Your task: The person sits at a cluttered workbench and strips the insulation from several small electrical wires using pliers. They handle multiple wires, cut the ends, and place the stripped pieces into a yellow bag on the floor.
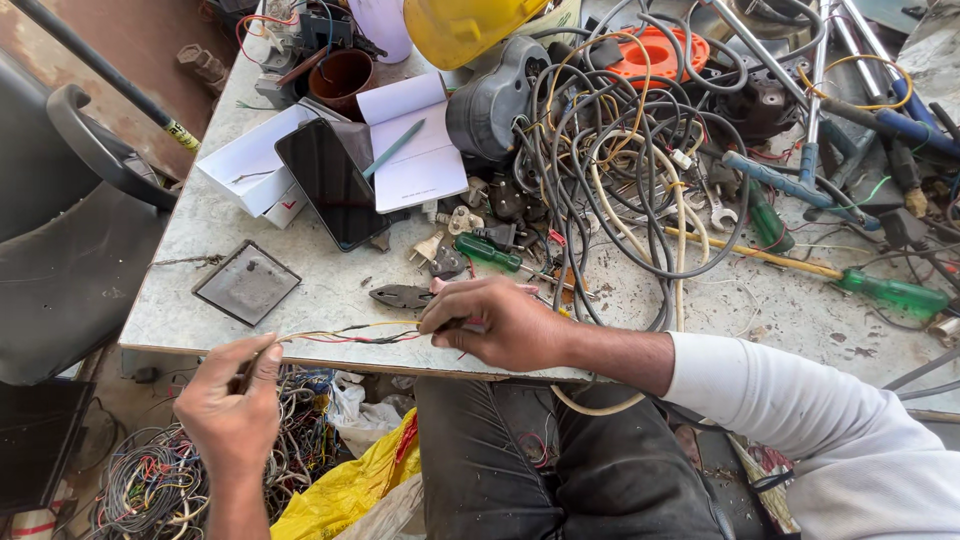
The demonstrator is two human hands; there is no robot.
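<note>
Stretching between the two hands, a thin bundle of wires (345,333), red, yellow and dark strands together, is held taut just above the near edge of the stone-topped workbench (200,250). The left hand (232,405) is seen off the near left edge of the bench, its fingers closed in a pinch on one end of the bundle. The right hand (495,322) rests on the near edge, closed on the other end; something pinkish is gripped with it, possibly a small tool handle, though it is mostly hidden by the fingers. Just beyond the right hand a small pair of pliers (400,296) is laid flat, with a green-handled screwdriver (487,252) farther off. To the left a grey square plate (246,283) is seen, and beyond it a dark tablet (333,182) beside an open notebook (415,150) with a pen (393,148) on it. A large tangle of grey cables (625,170) is spread across the far right.
</note>
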